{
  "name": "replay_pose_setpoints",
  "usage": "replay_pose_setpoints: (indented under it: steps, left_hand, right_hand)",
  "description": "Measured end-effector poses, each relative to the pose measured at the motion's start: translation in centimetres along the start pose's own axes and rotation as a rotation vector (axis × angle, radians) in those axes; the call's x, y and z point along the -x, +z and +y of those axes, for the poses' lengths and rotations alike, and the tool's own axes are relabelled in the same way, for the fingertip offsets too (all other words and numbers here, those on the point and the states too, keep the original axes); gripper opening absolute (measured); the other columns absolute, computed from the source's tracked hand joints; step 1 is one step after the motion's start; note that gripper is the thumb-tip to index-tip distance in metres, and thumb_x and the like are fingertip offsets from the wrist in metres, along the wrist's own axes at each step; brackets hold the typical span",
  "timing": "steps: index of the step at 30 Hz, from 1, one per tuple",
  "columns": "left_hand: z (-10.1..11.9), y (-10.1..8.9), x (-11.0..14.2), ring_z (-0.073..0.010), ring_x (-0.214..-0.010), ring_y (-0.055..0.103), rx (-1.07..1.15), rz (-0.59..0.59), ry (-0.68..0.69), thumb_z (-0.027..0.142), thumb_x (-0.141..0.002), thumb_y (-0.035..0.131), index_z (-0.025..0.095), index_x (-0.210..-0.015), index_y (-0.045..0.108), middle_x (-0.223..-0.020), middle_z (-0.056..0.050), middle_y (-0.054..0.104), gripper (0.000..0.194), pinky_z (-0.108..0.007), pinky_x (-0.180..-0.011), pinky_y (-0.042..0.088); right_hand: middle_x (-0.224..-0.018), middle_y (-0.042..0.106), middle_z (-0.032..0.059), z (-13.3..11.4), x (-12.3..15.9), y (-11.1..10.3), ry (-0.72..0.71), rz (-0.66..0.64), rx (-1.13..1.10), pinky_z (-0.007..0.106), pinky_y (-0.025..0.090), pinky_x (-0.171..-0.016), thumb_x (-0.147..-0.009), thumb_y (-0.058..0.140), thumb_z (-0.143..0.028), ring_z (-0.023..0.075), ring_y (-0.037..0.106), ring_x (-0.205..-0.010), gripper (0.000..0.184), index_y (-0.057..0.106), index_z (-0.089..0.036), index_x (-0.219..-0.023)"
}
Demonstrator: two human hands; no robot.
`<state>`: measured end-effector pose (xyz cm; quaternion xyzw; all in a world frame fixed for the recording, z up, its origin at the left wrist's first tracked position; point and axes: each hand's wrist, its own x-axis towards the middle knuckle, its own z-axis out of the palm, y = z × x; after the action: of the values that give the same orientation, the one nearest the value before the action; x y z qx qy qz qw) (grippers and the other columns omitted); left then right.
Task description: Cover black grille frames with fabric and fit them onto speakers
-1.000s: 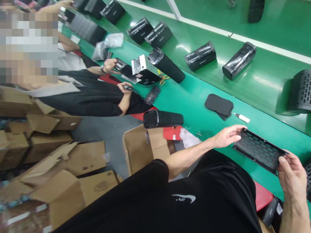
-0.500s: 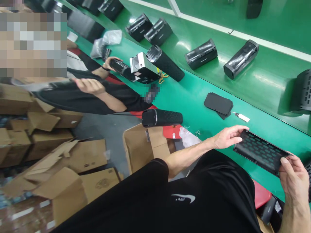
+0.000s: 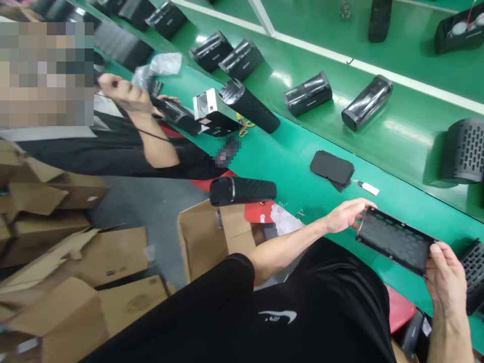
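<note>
A black perforated speaker grille is held over the front of the green bench, its concave inner side facing me and small clips along its edges. My left hand grips its left end, the fingers partly behind it. At the opposite end, my right hand pinches the corner with the thumb on the near face. Beyond the grille lie a stack of thin black sheets and a small white-labelled tube. Close to my right hand another perforated black part is cut off by the frame edge.
Several black speaker bodies stand along the green conveyor behind the bench. A black speaker lies at the bench's near edge, above an open carton. To the left, a co-worker's raised hand holds a dark corded tool.
The grille has tilted between frames, its holes now showing less clearly; both hands keep hold. The co-worker's hand has risen with the tool. The whole view has shifted slightly.
</note>
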<state>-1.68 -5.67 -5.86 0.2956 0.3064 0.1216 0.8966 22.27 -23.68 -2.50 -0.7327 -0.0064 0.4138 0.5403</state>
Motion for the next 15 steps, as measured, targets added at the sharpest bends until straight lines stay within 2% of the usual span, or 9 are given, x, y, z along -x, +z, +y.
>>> replay_pose_setpoints:
  steps: [2, 4, 6, 8, 10, 12, 13, 14, 15]
  left_hand:
    - [-0.1, -0.5, -1.4, -0.0152, -0.068, 0.064, 0.114, -0.097, -0.170, 0.088, -0.077, 0.065, 0.016, -0.105, 0.071, -0.089, -0.006, 0.070, 0.078, -0.024, -0.060, 0.048]
    - [-0.3, -0.5, -3.0, -0.0153, -0.066, 0.064, 0.132, -0.192, -0.347, 0.090, -0.079, 0.058, 0.015, -0.097, 0.071, -0.085, -0.006, 0.072, 0.078, -0.025, -0.062, 0.050]
    - [-0.5, 0.1, -4.3, -0.0170, -0.070, 0.068, 0.105, -0.267, -0.471, 0.087, -0.081, 0.061, 0.016, -0.100, 0.072, -0.087, -0.006, 0.075, 0.074, -0.029, -0.069, 0.055]
    - [-0.6, 1.0, -4.9, -0.0231, -0.079, 0.073, 0.076, -0.360, -0.557, 0.085, -0.079, 0.065, 0.017, -0.107, 0.073, -0.095, -0.008, 0.078, 0.073, -0.038, -0.078, 0.060]
    - [-0.7, 1.7, -5.1, -0.0324, -0.090, 0.076, 0.068, -0.445, -0.610, 0.083, -0.075, 0.069, 0.016, -0.111, 0.073, -0.102, -0.012, 0.079, 0.076, -0.050, -0.084, 0.061]
    - [-0.8, 2.0, -5.0, -0.0399, -0.099, 0.076, 0.096, -0.493, -0.638, 0.084, -0.071, 0.072, 0.013, -0.113, 0.073, -0.106, -0.017, 0.079, 0.082, -0.058, -0.086, 0.061]
    - [-0.9, 2.0, -4.9, -0.0421, -0.102, 0.075, 0.128, -0.504, -0.645, 0.085, -0.069, 0.071, 0.012, -0.115, 0.072, -0.107, -0.019, 0.079, 0.086, -0.060, -0.087, 0.061]
    - [-0.9, 1.9, -4.9, -0.0434, -0.104, 0.074, 0.169, -0.513, -0.646, 0.087, -0.069, 0.069, 0.011, -0.119, 0.071, -0.108, -0.020, 0.079, 0.091, -0.062, -0.087, 0.060]
    - [-1.0, 1.6, -4.9, -0.0440, -0.107, 0.074, 0.215, -0.521, -0.639, 0.089, -0.071, 0.065, 0.010, -0.124, 0.069, -0.110, -0.021, 0.078, 0.095, -0.063, -0.089, 0.060]
  right_hand:
    - [-0.071, 0.058, -0.0033, -0.2, -0.3, 0.4, -0.031, -0.035, 0.007, 0.024, 0.040, -0.054, -0.057, 0.097, -0.057, 0.0116, 0.048, -0.059, 0.056, 0.068, -0.023, -0.089]
    - [-0.074, 0.061, -0.0018, -0.3, -0.5, 1.1, -0.031, -0.125, 0.009, 0.025, 0.042, -0.056, -0.057, 0.097, -0.058, 0.0125, 0.050, -0.061, 0.054, 0.068, -0.022, -0.086]
    - [-0.069, 0.057, -0.0031, -0.6, -0.7, 1.9, 0.009, -0.230, 0.018, 0.024, 0.036, -0.052, -0.060, 0.095, -0.060, 0.0107, 0.044, -0.055, 0.053, 0.069, -0.022, -0.086]
    - [-0.063, 0.051, -0.0049, -1.1, -1.2, 2.3, 0.027, -0.314, 0.070, 0.024, 0.031, -0.049, -0.066, 0.091, -0.063, 0.0094, 0.038, -0.051, 0.052, 0.071, -0.021, -0.088]
    - [-0.066, 0.055, -0.0029, -2.5, -2.6, 1.8, -0.013, -0.357, 0.187, 0.026, 0.038, -0.054, -0.070, 0.088, -0.063, 0.0116, 0.045, -0.055, 0.052, 0.073, -0.020, -0.093]
    - [-0.079, 0.063, 0.0024, -4.9, -5.3, -0.3, -0.157, -0.178, 0.293, 0.033, 0.048, -0.064, -0.070, 0.087, -0.065, 0.0172, 0.056, -0.067, 0.054, 0.073, -0.020, -0.096]
    - [-0.089, 0.066, 0.0057, -6.3, -7.2, -2.0, -0.253, -0.015, 0.325, 0.038, 0.051, -0.071, -0.069, 0.087, -0.065, 0.0212, 0.061, -0.076, 0.054, 0.072, -0.021, -0.099]
    - [-0.095, 0.066, 0.0076, -7.9, -9.4, -4.0, -0.370, 0.260, 0.320, 0.042, 0.051, -0.073, -0.066, 0.086, -0.068, 0.0245, 0.063, -0.080, 0.057, 0.071, -0.023, -0.097]
    - [-0.107, 0.065, 0.0099, -9.4, -11.9, -6.1, -0.430, 0.423, 0.318, 0.046, 0.050, -0.079, -0.069, 0.083, -0.069, 0.0282, 0.063, -0.090, 0.058, 0.069, -0.026, -0.104]
